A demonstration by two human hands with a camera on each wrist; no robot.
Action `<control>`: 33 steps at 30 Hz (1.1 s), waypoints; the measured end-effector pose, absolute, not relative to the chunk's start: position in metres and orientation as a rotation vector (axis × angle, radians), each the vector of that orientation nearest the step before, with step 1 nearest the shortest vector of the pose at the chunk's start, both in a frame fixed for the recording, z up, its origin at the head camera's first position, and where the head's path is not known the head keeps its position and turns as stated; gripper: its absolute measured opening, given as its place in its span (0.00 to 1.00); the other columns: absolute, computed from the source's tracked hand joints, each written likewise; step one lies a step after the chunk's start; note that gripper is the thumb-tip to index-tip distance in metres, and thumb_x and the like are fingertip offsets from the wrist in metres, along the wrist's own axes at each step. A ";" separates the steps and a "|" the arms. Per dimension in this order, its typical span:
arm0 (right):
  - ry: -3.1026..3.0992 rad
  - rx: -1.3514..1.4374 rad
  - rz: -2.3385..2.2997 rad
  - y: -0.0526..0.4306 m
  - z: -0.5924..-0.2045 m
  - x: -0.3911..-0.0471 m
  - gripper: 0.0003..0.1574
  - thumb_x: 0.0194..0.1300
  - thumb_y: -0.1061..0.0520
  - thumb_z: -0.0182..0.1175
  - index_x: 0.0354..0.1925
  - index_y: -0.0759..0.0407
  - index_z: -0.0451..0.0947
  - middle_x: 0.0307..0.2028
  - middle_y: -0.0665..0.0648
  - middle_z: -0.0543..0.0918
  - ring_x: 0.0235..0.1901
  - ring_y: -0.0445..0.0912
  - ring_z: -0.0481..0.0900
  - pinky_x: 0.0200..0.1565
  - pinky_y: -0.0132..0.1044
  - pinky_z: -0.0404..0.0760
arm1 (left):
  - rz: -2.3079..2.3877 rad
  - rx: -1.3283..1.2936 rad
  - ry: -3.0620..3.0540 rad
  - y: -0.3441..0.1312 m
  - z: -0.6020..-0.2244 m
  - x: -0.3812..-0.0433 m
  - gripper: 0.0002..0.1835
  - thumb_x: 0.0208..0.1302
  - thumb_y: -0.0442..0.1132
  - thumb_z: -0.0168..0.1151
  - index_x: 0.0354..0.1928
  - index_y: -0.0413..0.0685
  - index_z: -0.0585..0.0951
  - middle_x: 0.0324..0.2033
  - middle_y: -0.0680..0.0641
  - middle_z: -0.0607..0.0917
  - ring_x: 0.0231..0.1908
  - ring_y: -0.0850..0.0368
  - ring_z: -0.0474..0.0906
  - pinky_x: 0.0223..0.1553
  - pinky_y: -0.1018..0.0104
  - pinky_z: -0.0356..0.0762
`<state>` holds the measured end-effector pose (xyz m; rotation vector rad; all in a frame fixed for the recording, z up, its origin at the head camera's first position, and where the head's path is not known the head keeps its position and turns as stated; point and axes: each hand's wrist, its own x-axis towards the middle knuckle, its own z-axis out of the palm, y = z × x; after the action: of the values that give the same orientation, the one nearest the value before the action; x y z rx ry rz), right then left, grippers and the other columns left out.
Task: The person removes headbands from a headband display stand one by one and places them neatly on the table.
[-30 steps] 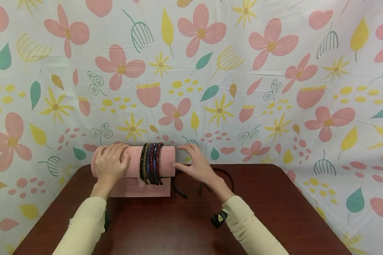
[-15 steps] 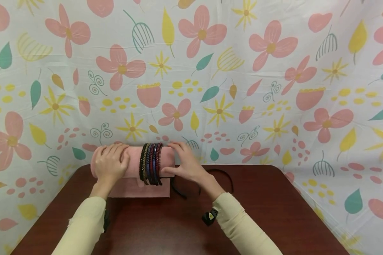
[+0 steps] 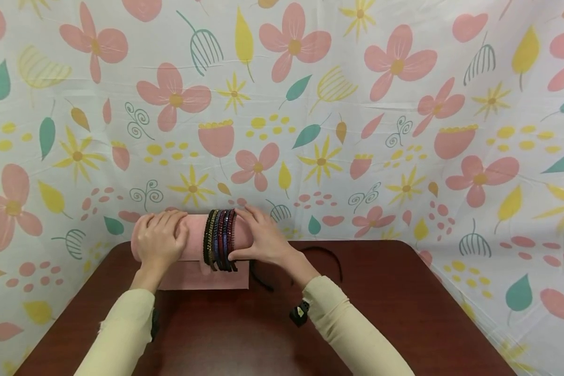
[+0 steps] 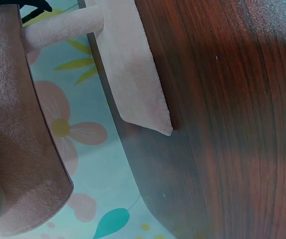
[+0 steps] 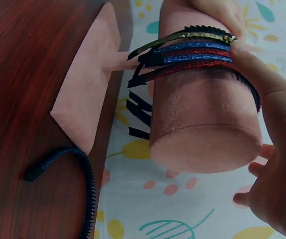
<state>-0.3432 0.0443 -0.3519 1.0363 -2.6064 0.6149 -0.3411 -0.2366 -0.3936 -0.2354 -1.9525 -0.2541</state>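
Note:
A pink plush headband holder (image 3: 195, 237) has a horizontal roll on a short post above a flat base (image 5: 90, 84). Several sparkly headbands (image 3: 220, 240), in black, gold, blue and red, sit side by side around the roll, their ends hanging below it. My left hand (image 3: 162, 240) grips the roll's left end from above, fingers over the top and thumb on the near side. My right hand (image 3: 265, 240) spans the roll's right end, thumb and fingers spread apart. In the right wrist view its thumb touches the headbands' edge.
A loose dark headband (image 5: 85, 174) lies on the dark brown table (image 3: 357, 308), just right of the holder's base and partly behind my right arm. A flowered cloth (image 3: 282, 104) hangs close behind the table's back edge.
My right hand has moved left from beyond the roll's right end, around it and up to the headbands. My left hand has stayed on the roll.

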 end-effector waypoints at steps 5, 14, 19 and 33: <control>-2.627 1.009 0.569 0.038 -0.354 -0.345 0.72 0.45 0.28 0.72 0.79 0.45 0.48 0.79 0.53 0.48 0.77 0.56 0.51 0.73 0.62 0.53 | -0.259 -0.239 -1.923 -0.236 -0.394 -0.342 0.22 0.67 0.50 0.45 0.42 0.48 0.87 0.41 0.45 0.90 0.44 0.43 0.85 0.57 0.44 0.73; -2.655 1.001 0.475 0.032 -0.355 -0.348 0.74 0.46 0.27 0.72 0.79 0.45 0.44 0.80 0.52 0.45 0.79 0.55 0.46 0.73 0.62 0.53 | -0.264 -0.244 -1.919 -0.236 -0.394 -0.341 0.21 0.66 0.49 0.46 0.42 0.48 0.87 0.42 0.45 0.90 0.44 0.43 0.85 0.57 0.45 0.72; -2.636 1.014 0.431 0.031 -0.356 -0.351 0.74 0.45 0.28 0.73 0.79 0.47 0.46 0.79 0.53 0.48 0.79 0.55 0.43 0.73 0.63 0.54 | -0.250 -0.236 -1.931 -0.236 -0.393 -0.342 0.22 0.66 0.50 0.45 0.42 0.48 0.87 0.42 0.45 0.90 0.44 0.44 0.85 0.57 0.46 0.72; -2.584 1.044 0.381 0.031 -0.353 -0.357 0.71 0.43 0.26 0.73 0.76 0.48 0.53 0.75 0.53 0.61 0.77 0.54 0.52 0.73 0.60 0.56 | -0.266 -0.232 -1.917 -0.236 -0.393 -0.343 0.21 0.66 0.49 0.46 0.42 0.49 0.88 0.42 0.46 0.90 0.44 0.44 0.85 0.56 0.46 0.73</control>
<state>-0.3567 0.0310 -0.3534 1.0440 -2.5839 0.3812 -0.3434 -0.2360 -0.3933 -0.2317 -1.9166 -0.2663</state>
